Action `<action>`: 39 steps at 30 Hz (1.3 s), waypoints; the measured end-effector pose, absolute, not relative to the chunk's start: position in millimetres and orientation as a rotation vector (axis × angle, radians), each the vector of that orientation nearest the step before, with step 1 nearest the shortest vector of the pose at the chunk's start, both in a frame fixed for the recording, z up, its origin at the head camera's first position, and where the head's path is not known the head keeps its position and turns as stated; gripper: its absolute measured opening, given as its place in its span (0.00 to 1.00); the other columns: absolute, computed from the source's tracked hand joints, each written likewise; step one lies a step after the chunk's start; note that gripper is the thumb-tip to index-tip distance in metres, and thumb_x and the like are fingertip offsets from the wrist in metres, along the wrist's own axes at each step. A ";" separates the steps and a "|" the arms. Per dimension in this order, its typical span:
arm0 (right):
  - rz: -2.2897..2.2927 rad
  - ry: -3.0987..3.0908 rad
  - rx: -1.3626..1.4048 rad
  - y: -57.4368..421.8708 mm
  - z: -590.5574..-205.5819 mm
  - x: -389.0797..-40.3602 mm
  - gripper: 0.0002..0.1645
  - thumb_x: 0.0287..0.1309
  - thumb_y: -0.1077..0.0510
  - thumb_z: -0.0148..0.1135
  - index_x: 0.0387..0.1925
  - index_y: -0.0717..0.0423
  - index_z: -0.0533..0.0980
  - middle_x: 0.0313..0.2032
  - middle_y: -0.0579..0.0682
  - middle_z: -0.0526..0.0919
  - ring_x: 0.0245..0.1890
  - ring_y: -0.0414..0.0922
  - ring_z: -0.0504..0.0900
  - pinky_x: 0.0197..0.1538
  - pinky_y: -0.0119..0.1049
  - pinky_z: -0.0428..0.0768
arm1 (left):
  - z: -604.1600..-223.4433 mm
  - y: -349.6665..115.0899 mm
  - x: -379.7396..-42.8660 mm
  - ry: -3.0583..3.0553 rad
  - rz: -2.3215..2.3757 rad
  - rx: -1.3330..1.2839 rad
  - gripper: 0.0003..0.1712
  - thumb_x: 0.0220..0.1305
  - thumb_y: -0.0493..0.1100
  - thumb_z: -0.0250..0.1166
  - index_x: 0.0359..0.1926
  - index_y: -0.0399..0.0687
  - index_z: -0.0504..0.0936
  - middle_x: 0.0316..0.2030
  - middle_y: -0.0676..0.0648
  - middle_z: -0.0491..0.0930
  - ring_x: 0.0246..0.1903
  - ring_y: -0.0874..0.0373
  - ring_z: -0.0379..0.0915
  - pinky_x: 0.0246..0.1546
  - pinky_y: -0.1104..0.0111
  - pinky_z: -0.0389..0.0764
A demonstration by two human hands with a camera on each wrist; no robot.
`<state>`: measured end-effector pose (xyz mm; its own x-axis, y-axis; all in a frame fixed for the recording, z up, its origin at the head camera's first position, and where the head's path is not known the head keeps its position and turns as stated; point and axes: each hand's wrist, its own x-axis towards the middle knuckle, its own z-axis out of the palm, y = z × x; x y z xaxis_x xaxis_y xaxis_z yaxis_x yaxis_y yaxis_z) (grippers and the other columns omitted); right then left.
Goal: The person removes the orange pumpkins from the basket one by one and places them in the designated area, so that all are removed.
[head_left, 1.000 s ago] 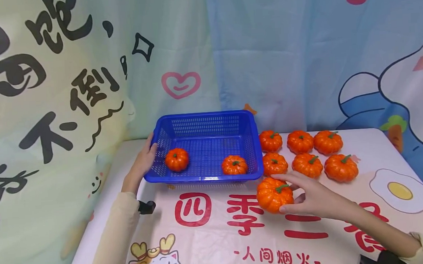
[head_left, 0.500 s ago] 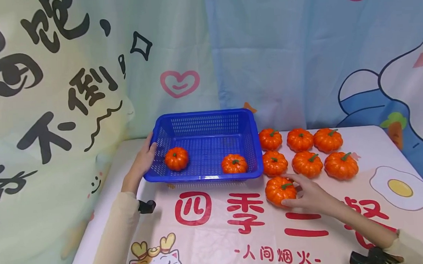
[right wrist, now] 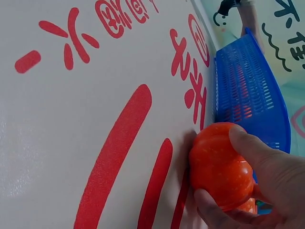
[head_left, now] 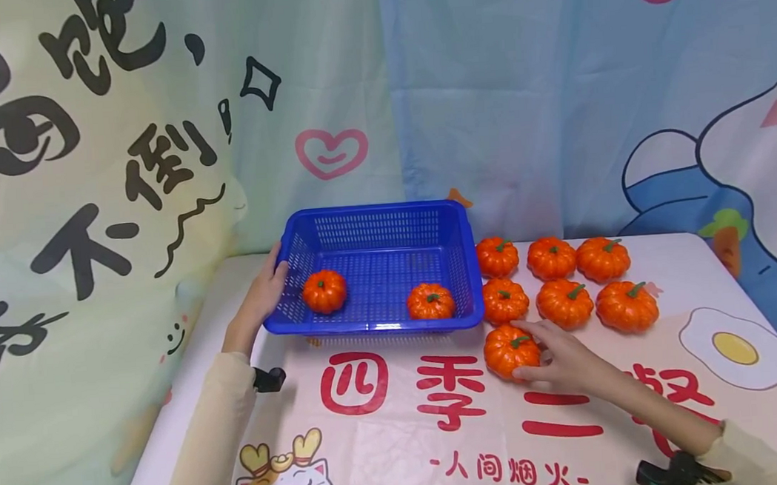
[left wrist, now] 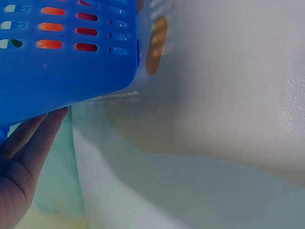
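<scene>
At the left side of a blue plastic basket (head_left: 374,328), my left hand (head_left: 264,291) grips the rim; in the left wrist view its fingers (left wrist: 40,143) lie against the basket's outer wall. Two small orange pumpkins are inside, one at the left (head_left: 325,291) and one at the front right (head_left: 431,301). Just off the basket's front right corner, my right hand (head_left: 562,354) holds another orange pumpkin (head_left: 510,351) with a green stem, thumb on one side and fingers on the other. The right wrist view shows this pumpkin (right wrist: 219,164) close to the printed cloth.
Right of the basket, several more pumpkins (head_left: 566,303) sit in two rows, the nearest (head_left: 504,300) close to its wall. A printed cloth (head_left: 388,450) covers the table. Behind hangs a fabric backdrop (head_left: 481,118).
My right hand has drawn the pumpkin slightly right and lower toward the table, then shifted it a touch left. The left hand and the basket have stayed in place.
</scene>
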<state>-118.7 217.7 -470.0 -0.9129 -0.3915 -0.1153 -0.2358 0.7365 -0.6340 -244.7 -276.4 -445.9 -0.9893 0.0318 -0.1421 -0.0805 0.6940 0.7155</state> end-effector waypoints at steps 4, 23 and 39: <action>-0.928 2.711 -0.504 217.2 -470.0 -118.7 0.48 0.49 0.45 0.73 0.67 0.59 0.64 0.53 0.62 0.73 0.42 0.45 0.74 0.38 0.30 0.82 | -444.6 -276.4 -244.6 2.760 1.180 -0.046 0.34 0.77 0.55 0.33 0.78 0.57 0.35 0.77 0.39 0.44 0.74 0.34 0.46 0.72 0.41 0.48; -0.840 2.824 -0.412 211.7 -444.8 -101.4 0.53 0.53 0.41 0.69 0.72 0.60 0.56 0.66 0.66 0.65 0.59 0.63 0.71 0.50 0.59 0.81 | -445.5 -275.5 -244.7 2.760 1.153 -0.051 0.34 0.77 0.55 0.33 0.78 0.58 0.34 0.76 0.37 0.45 0.72 0.32 0.48 0.72 0.40 0.50; -1.138 2.717 -0.658 200.1 -414.1 -76.7 0.37 0.56 0.52 0.69 0.65 0.58 0.69 0.62 0.61 0.74 0.56 0.59 0.78 0.43 0.40 0.86 | -445.4 -276.0 -244.2 2.758 1.144 -0.060 0.34 0.77 0.56 0.32 0.78 0.60 0.33 0.76 0.37 0.45 0.72 0.31 0.48 0.71 0.40 0.50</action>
